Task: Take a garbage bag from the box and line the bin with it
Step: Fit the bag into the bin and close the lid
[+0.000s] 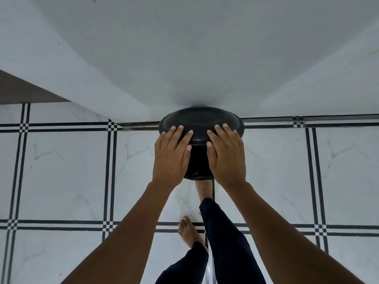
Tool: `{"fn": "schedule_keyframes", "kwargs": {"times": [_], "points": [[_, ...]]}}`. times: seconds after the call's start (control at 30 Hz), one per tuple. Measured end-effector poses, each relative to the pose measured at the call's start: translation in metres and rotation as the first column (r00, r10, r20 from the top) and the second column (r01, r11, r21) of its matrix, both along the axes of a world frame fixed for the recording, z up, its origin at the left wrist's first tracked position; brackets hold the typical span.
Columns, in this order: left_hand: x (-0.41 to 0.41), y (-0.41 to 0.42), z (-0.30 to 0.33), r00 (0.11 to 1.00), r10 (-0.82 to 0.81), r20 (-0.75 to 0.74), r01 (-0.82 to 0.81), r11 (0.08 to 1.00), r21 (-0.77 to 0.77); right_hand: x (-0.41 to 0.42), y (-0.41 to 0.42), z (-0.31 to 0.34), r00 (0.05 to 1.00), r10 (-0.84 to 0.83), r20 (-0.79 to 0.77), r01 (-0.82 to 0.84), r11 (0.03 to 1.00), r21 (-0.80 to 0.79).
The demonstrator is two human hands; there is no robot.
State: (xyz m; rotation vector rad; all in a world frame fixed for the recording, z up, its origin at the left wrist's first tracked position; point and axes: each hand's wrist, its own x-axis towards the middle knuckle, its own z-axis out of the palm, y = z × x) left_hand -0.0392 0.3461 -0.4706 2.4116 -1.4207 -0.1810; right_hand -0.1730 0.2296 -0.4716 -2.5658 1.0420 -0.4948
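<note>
Head view, looking steeply down: a black round bin (pixel 201 138) stands on the tiled floor (pixel 67 169) against the foot of a white wall (pixel 184 48), its domed lid (pixel 200 119) closed and facing up toward me. My left hand (pixel 171 156) lies on the near-left shoulder of the lid and my right hand (pixel 226 155) on the near-right shoulder, each an equal reach from the bin, so neither arm is the nearer. The fingers (pixel 178 133) of both hands are spread flat and extended, tips pointing away from me onto the lid's rim; they press or rest on it and close around nothing. The bin's long axis runs vertically, straight down from beneath my palms toward the floor, and its body shows as a dark column in the gap between my two hands. Glossy crinkled black film (pixel 196 174) appears at the bin's lower edge; I judge it to be a garbage bag already fitted, though I cannot tell this for certain. The box of bags is not in view. One bare foot (pixel 203 189) is set just before the bin's base, perhaps on a pedal that I cannot see; the other foot (pixel 189 232) stands farther back. The coming move, as I judge it, turns on the lid lying directly under both hands.
</note>
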Motion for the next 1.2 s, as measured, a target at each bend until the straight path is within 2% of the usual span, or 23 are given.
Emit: {"fn": "schedule_keyframes", "kwargs": {"times": [0.33,0.77,1.1,1.2], "points": [[-0.019,0.027,-0.052,0.996,-0.059,-0.063,0.067,0.990,0.127,-0.004,0.023,-0.056,0.985,-0.013,-0.170,0.022,0.998,0.052],[-0.023,0.013,-0.144,0.999,-0.031,0.031,0.021,0.962,0.272,-0.005,0.035,-0.141,0.946,0.012,-0.323,0.001,0.999,0.038],[-0.025,0.012,-0.154,0.997,-0.052,0.048,0.028,0.912,0.409,-0.004,0.044,-0.155,0.911,0.051,-0.409,-0.014,0.996,0.093],[-0.025,0.011,-0.146,0.997,-0.072,0.008,0.060,0.883,0.465,-0.001,0.043,-0.148,0.888,0.079,-0.453,-0.016,0.990,0.141]]}}
